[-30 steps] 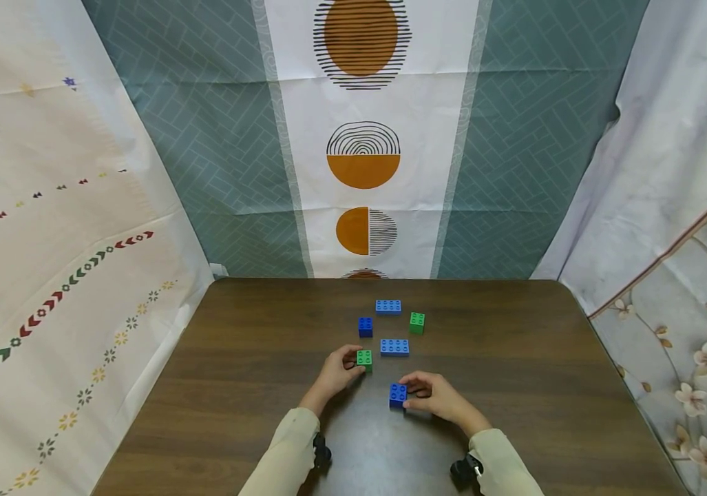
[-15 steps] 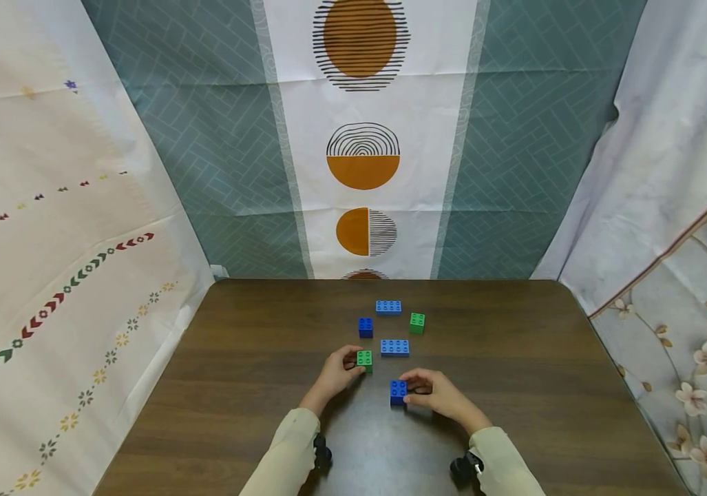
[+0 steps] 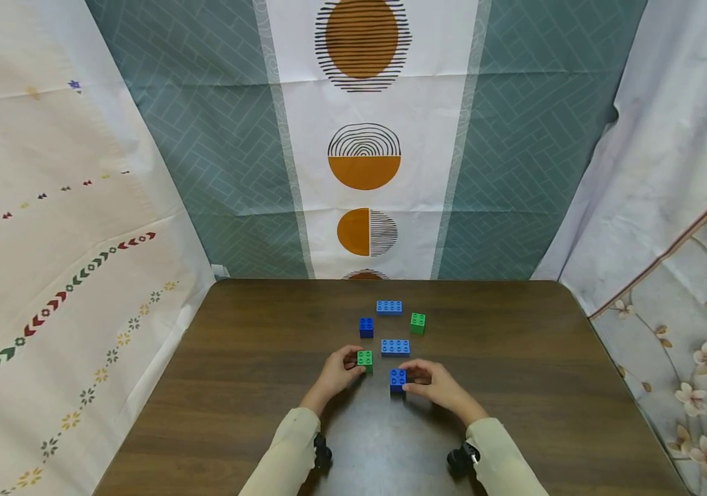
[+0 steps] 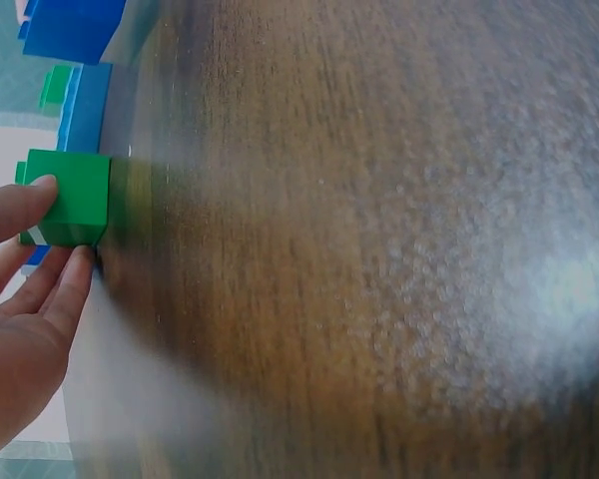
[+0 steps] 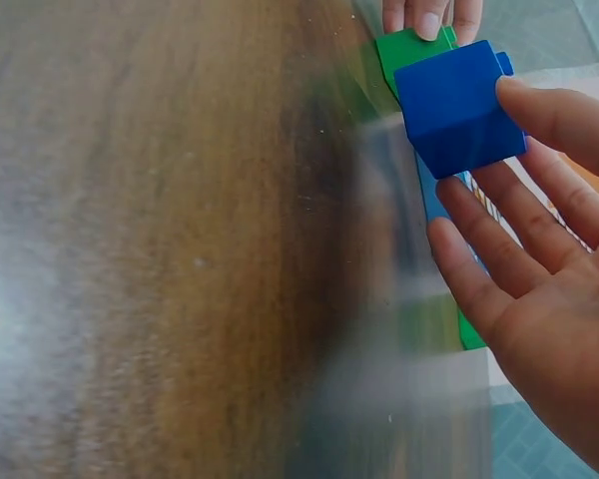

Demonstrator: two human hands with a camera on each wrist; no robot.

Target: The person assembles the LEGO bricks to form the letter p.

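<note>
My left hand (image 3: 336,374) pinches a green toy building brick (image 3: 364,359) between thumb and fingers, low at the table. In the left wrist view the thumb presses one side of this green brick (image 4: 68,198) and fingertips meet its opposite side. To the right and nearer, my right hand (image 3: 436,388) grips a dark blue brick (image 3: 397,380) with thumb and fingers. The right wrist view shows the underside of that blue brick (image 5: 459,108), tilted towards the camera. Just beyond both hands lies a lighter blue long brick (image 3: 395,348).
Farther back on the brown wooden table (image 3: 235,399) sit a small dark blue brick (image 3: 366,328), a second green brick (image 3: 418,324) and another long blue brick (image 3: 389,308). Patterned cloths (image 3: 365,138) hang behind the table and along both sides.
My right hand has moved away from me, towards the long blue brick, carrying the dark blue brick. The left hand and its green brick stay in place.
</note>
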